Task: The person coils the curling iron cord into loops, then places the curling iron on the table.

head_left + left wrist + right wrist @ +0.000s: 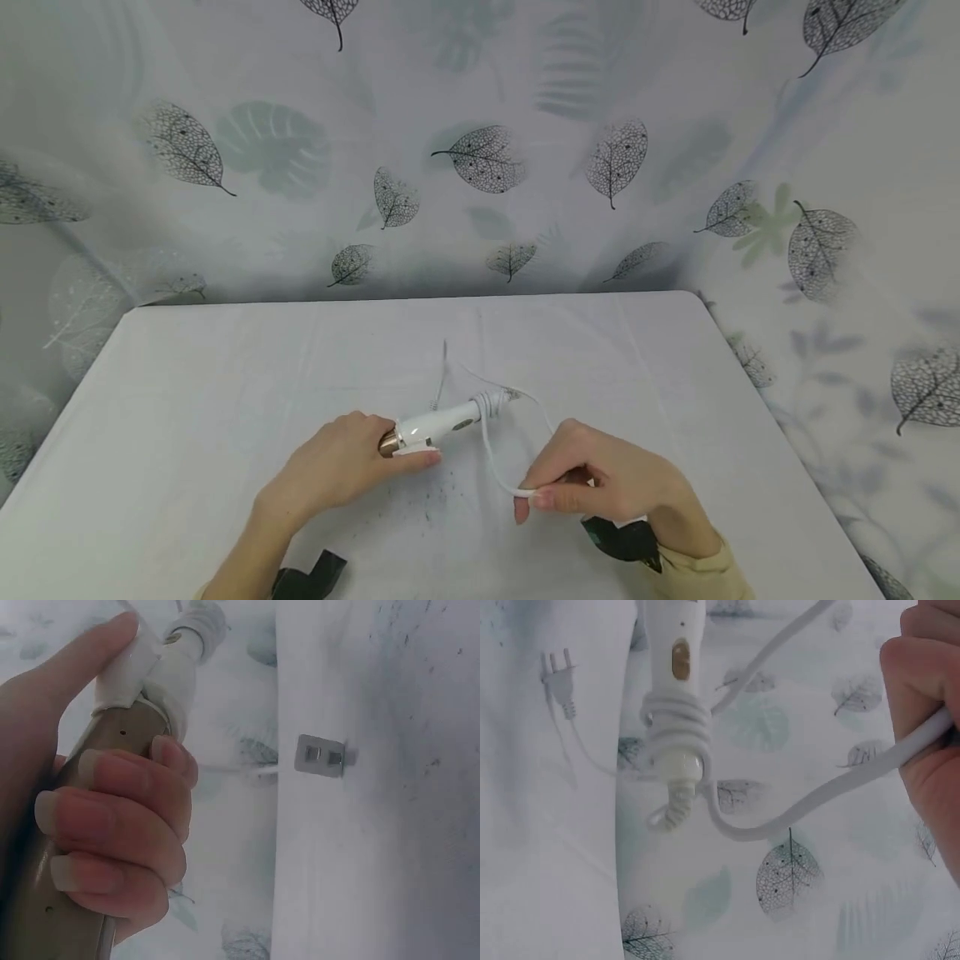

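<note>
White-and-gold cylindrical curling iron (441, 424): left hand (341, 462) is gripping its barrel (127, 727), apparently for steadiness. Right hand (615, 475) is pinching slim white cord (859, 772), likely controlling slack.

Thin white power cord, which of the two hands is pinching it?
The right hand, pinching the thin white power cord between thumb and fingers; the left hand instead grips the glossy white-handled hair styler by its gold barrel.

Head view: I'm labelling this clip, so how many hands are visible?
2: the left hand grips the curling iron by its brown part; the right hand pinches the white cord. No others show.
</note>
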`<state>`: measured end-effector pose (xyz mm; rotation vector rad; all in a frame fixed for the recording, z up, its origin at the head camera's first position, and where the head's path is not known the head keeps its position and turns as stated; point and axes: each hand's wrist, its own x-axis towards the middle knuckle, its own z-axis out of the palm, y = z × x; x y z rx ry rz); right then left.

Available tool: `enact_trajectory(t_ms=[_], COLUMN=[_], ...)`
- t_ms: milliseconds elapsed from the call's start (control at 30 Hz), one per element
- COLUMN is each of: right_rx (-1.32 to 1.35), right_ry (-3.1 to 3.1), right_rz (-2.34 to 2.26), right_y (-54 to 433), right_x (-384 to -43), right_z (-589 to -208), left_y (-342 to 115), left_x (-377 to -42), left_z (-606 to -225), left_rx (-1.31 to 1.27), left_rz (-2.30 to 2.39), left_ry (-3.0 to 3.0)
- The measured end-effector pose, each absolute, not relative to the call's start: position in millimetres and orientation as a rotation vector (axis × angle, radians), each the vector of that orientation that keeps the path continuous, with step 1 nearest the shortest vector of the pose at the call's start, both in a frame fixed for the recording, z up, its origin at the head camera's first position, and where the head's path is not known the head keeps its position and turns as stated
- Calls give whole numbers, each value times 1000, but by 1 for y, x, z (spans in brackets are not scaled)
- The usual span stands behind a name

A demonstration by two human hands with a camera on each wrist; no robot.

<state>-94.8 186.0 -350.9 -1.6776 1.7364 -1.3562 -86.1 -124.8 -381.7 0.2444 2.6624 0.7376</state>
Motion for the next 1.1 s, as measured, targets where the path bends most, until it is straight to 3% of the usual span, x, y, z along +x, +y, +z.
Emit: enact_trajectory(t_ms=[367, 733, 1100], right_rx=[-1614, -1457, -1116], right_ry=[1702, 1854, 2202], right_rz=[-1191, -973, -900], right_y=[189, 176, 174], right_x=[-95, -96, -106], right_z=[-347, -363, -383], left_y=[-155, -154, -152], left_x=[-94, -92, -89], left_z=[-363, -357, -361], left_rx=[268, 382, 553], left_rz=[992, 1105, 1197], left_ry=[2575, 2534, 2403])
